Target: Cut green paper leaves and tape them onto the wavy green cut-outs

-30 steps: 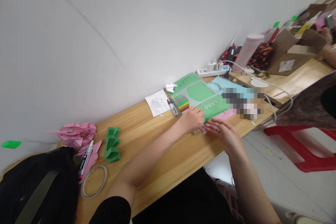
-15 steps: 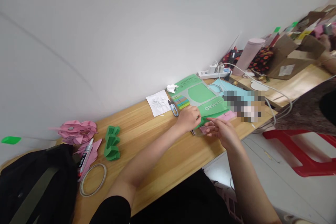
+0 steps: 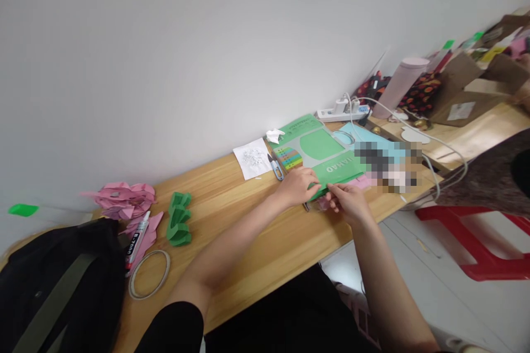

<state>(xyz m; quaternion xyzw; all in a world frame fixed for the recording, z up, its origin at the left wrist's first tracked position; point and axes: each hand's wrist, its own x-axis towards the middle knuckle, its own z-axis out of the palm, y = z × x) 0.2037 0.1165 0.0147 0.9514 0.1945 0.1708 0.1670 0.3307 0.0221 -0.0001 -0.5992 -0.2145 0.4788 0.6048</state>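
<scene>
Between my two hands is a piece of dark green paper (image 3: 318, 194), lying along the near edge of a light green paper pack (image 3: 321, 145). My left hand (image 3: 297, 185) is closed at the left end of this paper, thumb and fingers pressed on it. Thumb and forefinger of my right hand (image 3: 346, 198) pinch its right end, while the other fingers curl below. Pink paper (image 3: 361, 181) sticks out from under the pack. Blue-handled thread snips (image 3: 276, 169) and colourful striped strips (image 3: 289, 158) lie beyond my left hand.
A white sheet with small scraps (image 3: 252, 160) lies near the wall. At left are a folded green paper piece (image 3: 179, 220), pink paper pieces (image 3: 124, 201), a glue tube (image 3: 137, 242), a tape roll (image 3: 131, 285) and a black bag (image 3: 62, 287). A power strip (image 3: 331, 116) stands behind.
My right hand's fingers have closed from a looser spread into a pinch on the dark green paper. My left hand stays at the paper's other end. The view has shifted slightly.
</scene>
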